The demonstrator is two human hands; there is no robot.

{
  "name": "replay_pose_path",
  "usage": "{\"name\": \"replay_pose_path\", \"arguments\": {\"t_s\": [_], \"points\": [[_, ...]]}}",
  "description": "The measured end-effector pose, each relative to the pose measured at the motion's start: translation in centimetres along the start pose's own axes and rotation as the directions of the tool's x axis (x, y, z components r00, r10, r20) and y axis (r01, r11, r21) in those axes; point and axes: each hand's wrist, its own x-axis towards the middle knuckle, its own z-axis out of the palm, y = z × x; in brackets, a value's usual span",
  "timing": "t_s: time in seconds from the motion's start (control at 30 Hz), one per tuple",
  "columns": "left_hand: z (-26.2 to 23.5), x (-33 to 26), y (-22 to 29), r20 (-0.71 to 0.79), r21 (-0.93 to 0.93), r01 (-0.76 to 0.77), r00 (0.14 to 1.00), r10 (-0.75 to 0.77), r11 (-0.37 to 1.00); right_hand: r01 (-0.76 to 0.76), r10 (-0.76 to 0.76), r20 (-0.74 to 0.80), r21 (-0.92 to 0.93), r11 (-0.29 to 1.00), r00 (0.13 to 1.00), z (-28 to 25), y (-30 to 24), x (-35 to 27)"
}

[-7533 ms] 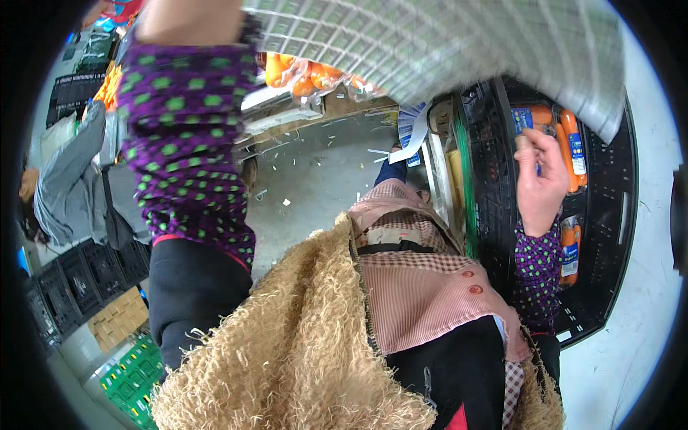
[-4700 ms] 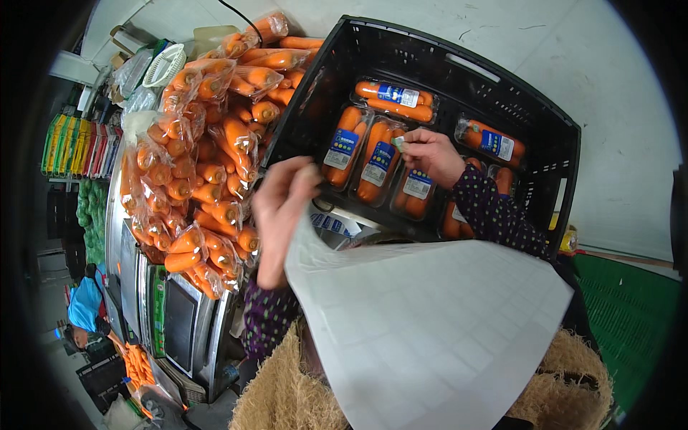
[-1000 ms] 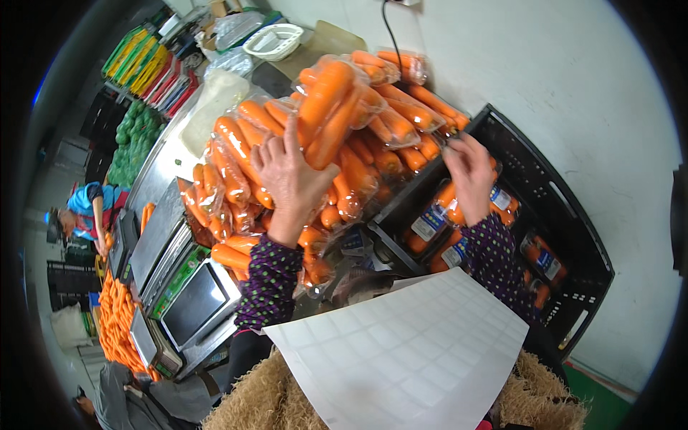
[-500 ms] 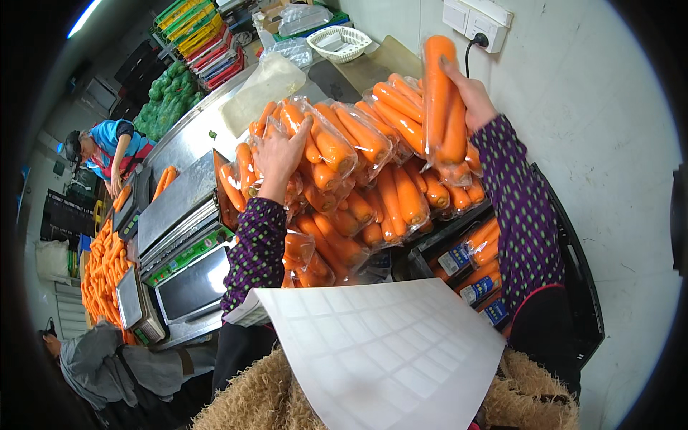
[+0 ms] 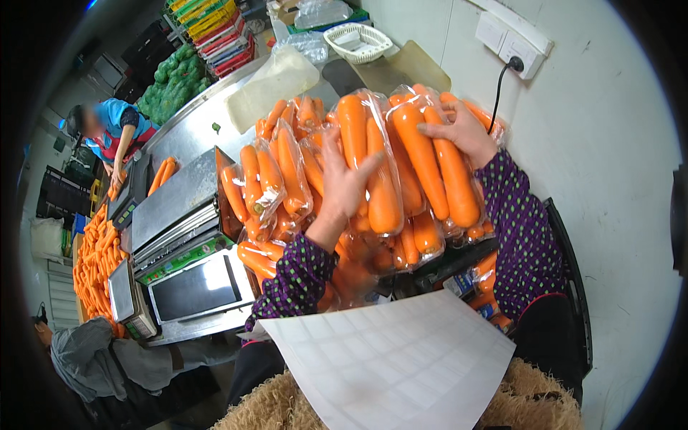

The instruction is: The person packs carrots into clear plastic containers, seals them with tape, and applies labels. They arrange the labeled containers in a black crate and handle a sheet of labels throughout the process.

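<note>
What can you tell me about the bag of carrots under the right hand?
The bag of carrots is clear plastic film wrapped tightly around about three long, smooth orange carrots lying side by side. It is sealed and glossy, tilted on end at the top right of a heap of bagged carrots. The right hand lies spread over its upper end; the left hand presses a neighbouring bag.

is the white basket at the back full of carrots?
No. The white basket holds only a pale item, while the bagged carrots sit piled nearer, under both hands.
</note>
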Motion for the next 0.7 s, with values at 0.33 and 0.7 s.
{"name": "replay_pose_path", "arguments": {"t_s": [0.33,0.7], "points": [[1.8,-1.1,1.3,0.153,-0.471,0.248,0.968,-0.199,0.846,0.037,-0.023,-0.037,0.413,0.91,0.999,-0.5,1.3,-6.0],[13.7,-9.5,9.8,0.753,-0.407,0.718,0.613,-0.237,0.565,0.313,-0.047,-0.389,0.657,0.685,0.92,-7.8,5.4,-30.1]]}}
